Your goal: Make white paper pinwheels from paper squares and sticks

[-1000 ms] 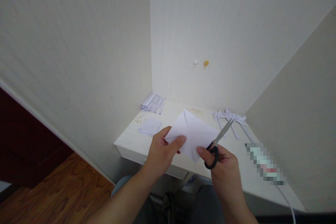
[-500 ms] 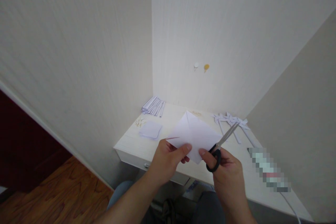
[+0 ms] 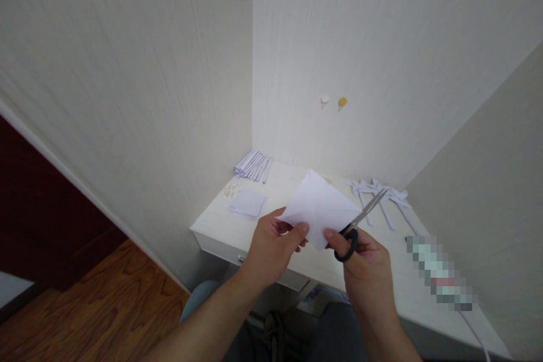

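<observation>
Left hand [image 3: 274, 246] clamped on a white square paper sheet [image 3: 320, 203], thumb on top near its lower left edge, fingers curled beneath; right hand [image 3: 368, 271] clamped too, thumb pressing the same sheet near its lowest corner, black-handled scissors [image 3: 355, 224] held in the same grip, blades pointing up and away to the right, past the sheet's right corner; sheet held cornerwise above the front of a white desk [image 3: 394, 283], faint creases on its face.

On the desk, far left corner: a bundle of rolled paper sticks [image 3: 253, 167], side by side; nearer, a scatter of small pale pieces [image 3: 231, 190], too small to identify; just beside these, a stack of paper squares [image 3: 247, 204]; back right, a group of white paper pinwheels [image 3: 377, 188] on sticks, heads close together; nearer along the right side, a pixelated long object [image 3: 439, 274], white cord [image 3: 473, 328] trailing from its near end.

On the back wall: a white hook [image 3: 324, 99] beside a yellow hook [image 3: 343, 102].
</observation>
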`<state>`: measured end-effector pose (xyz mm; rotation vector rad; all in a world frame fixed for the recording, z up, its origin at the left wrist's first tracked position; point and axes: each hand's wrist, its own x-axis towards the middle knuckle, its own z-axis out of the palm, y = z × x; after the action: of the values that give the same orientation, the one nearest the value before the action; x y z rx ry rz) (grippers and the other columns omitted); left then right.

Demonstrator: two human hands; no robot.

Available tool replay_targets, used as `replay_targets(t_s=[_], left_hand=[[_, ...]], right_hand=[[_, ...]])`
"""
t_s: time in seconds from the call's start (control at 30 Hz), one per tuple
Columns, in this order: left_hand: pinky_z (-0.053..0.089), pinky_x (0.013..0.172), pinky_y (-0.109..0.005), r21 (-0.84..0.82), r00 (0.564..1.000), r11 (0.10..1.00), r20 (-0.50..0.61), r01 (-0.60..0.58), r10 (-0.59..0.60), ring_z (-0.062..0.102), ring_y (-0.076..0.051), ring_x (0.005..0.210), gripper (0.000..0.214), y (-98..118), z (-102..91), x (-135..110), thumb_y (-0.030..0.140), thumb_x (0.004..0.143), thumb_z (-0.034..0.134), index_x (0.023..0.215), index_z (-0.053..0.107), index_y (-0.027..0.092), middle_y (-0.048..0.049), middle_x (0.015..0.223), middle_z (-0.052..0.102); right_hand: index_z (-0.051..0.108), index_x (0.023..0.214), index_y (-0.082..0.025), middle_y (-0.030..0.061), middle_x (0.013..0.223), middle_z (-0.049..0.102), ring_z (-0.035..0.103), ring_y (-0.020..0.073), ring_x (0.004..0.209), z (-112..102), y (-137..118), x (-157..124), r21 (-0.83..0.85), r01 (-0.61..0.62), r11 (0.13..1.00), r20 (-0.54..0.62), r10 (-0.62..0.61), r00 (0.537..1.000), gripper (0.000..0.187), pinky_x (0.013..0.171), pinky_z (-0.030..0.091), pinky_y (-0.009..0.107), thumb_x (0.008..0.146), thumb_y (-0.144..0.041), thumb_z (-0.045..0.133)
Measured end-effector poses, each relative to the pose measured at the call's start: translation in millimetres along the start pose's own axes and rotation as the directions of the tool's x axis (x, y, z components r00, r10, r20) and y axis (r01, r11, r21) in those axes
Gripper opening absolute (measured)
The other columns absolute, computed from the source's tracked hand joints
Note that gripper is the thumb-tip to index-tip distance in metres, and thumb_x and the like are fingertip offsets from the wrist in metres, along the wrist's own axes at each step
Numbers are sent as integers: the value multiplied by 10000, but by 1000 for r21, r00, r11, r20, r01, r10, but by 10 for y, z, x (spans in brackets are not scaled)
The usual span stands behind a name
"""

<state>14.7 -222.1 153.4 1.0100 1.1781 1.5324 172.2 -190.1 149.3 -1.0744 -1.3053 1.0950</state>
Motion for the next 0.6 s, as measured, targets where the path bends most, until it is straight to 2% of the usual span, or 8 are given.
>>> replay_targets(t_s=[0.23, 0.4, 0.5, 0.6], left_hand=[[489, 521, -259, -23, 999, 999, -13, 30, -30, 604, -144, 535, 251, 12, -3, 4, 385, 748, 777, 746, 681, 153, -24, 585, 677], [489, 533, -258, 9, 994, 999, -101, -34, 35, 613, -144, 536, 197, 90, -43, 26, 335, 743, 766, 757, 670, 164, -3, 579, 670], [502, 554, -258, 37, 982, 994, -157, -103, 107, 633, -143, 564, 162, 160, -79, 50, 310, 750, 751, 779, 675, 170, -1, 637, 698], [503, 559, -252, 53, 974, 988, -171, -143, 150, 635, -138, 574, 141, 224, -105, 59, 292, 759, 737, 799, 674, 173, 7, 657, 702]], right_hand=[[744, 717, -177, 26, 682, 698, 578, 176, 650, -62, 159, 54, 35, -25, 999, 59, 23, 998, 309, 607, 466, 296, 774, -455, 867], [770, 805, -187, 44, 735, 724, 641, 201, 706, -153, 144, 64, 71, -101, 992, 185, 87, 979, 379, 656, 528, 312, 767, -556, 850], [789, 826, -178, 70, 762, 730, 651, 220, 740, -234, 147, -23, -6, -146, 989, 314, 141, 939, 449, 666, 535, 322, 782, -625, 810], [811, 858, -167, 63, 746, 708, 600, 194, 688, -274, 175, -148, -119, -179, 977, 442, 213, 871, 447, 606, 478, 292, 778, -606, 819]])
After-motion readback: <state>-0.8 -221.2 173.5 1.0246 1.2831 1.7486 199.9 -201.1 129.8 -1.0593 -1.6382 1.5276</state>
